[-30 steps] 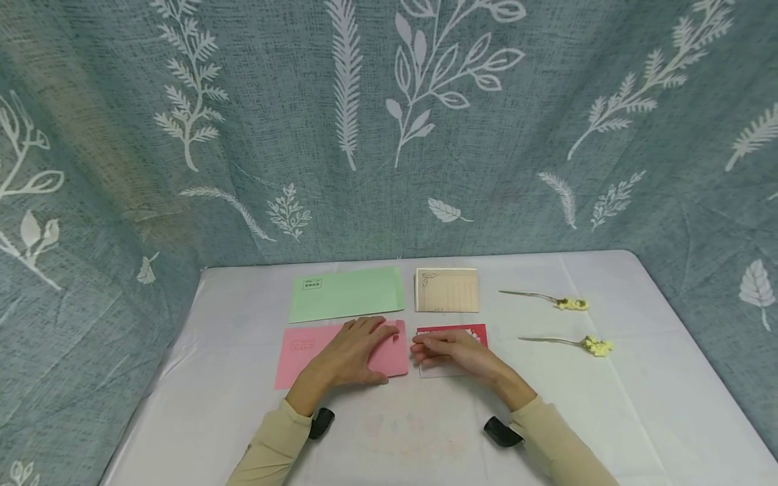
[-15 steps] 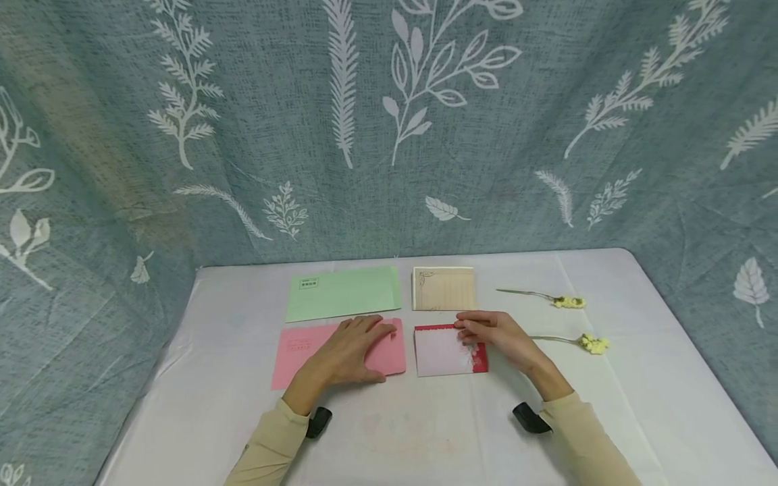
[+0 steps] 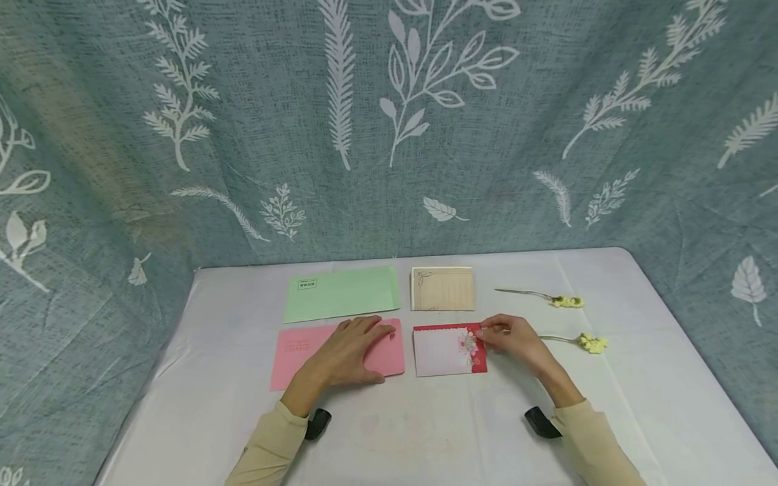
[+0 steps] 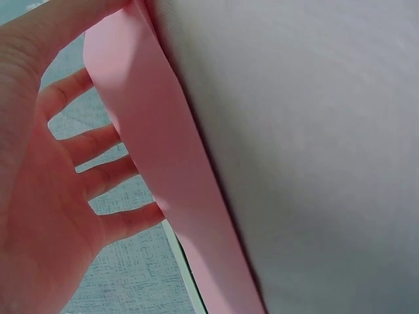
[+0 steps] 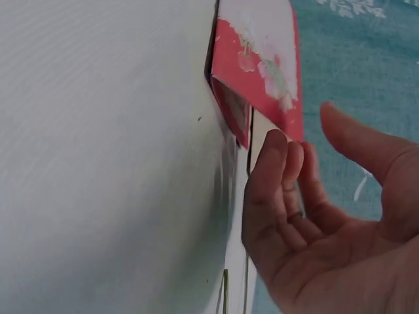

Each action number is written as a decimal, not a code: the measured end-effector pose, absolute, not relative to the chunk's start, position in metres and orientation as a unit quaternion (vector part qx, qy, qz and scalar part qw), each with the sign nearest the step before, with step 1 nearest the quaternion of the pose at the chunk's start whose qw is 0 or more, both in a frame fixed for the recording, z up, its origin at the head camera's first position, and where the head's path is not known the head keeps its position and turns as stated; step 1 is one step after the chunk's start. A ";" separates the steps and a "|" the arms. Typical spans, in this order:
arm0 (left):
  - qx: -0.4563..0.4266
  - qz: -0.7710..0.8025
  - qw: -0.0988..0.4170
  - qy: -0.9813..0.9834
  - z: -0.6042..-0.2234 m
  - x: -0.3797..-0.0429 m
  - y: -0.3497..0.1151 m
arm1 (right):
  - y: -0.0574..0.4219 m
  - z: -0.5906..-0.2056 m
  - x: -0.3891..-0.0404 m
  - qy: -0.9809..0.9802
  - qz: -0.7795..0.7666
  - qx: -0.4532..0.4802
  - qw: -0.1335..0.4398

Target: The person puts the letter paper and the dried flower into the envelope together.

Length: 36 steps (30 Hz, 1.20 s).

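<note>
A pink envelope (image 3: 298, 351) lies at the middle left of the table, its right part under my left hand (image 3: 349, 354). In the left wrist view the thumb reaches one edge of the pink envelope (image 4: 157, 131) and the spread, fairly straight fingers (image 4: 98, 144) meet the opposite edge. Right of it lies a red and white flowered card (image 3: 444, 351), flap-like and slightly gaping at its right end in the right wrist view. My right hand (image 3: 513, 341) is at that card's upper right corner, its fingers (image 5: 265, 170) bent loosely by the corner and the thumb apart.
Behind the pink envelope lies a green envelope (image 3: 343, 293), with a beige lined card (image 3: 442, 289) to its right. Two yellow flowers on stems, the back flower (image 3: 566, 302) and front flower (image 3: 591, 343), lie farther right. A patterned curtain (image 3: 365, 135) hangs behind the white-covered table (image 3: 413, 432).
My right hand has moved right across the flowered card, from over its middle to its upper right corner, uncovering its face. The left hand stays on the pink envelope.
</note>
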<state>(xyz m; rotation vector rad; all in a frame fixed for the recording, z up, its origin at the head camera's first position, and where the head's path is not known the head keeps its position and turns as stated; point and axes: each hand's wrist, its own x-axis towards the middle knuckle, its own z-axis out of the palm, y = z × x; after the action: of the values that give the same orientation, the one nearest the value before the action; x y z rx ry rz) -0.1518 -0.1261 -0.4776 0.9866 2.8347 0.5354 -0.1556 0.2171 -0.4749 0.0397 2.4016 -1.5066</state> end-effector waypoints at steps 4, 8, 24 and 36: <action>0.324 0.174 0.046 0.929 -0.477 -0.152 -0.126 | 0.217 -0.476 -0.154 0.847 -0.506 0.033 0.160; 0.324 0.174 0.047 0.929 -0.477 -0.152 -0.126 | 0.218 -0.478 -0.152 0.861 -0.473 0.044 0.181; 0.319 0.173 0.050 0.931 -0.477 -0.150 -0.126 | 0.217 -0.471 -0.150 0.858 -0.479 0.028 0.185; 0.312 0.179 0.057 0.931 -0.479 -0.148 -0.124 | 0.221 -0.472 -0.153 0.836 -0.521 0.044 0.166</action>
<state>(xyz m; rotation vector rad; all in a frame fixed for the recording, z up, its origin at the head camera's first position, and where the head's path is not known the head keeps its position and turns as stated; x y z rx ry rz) -0.1482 -0.1241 -0.4790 0.9475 2.8235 0.5438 -0.1526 0.2209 -0.4725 0.1257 2.3818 -1.4832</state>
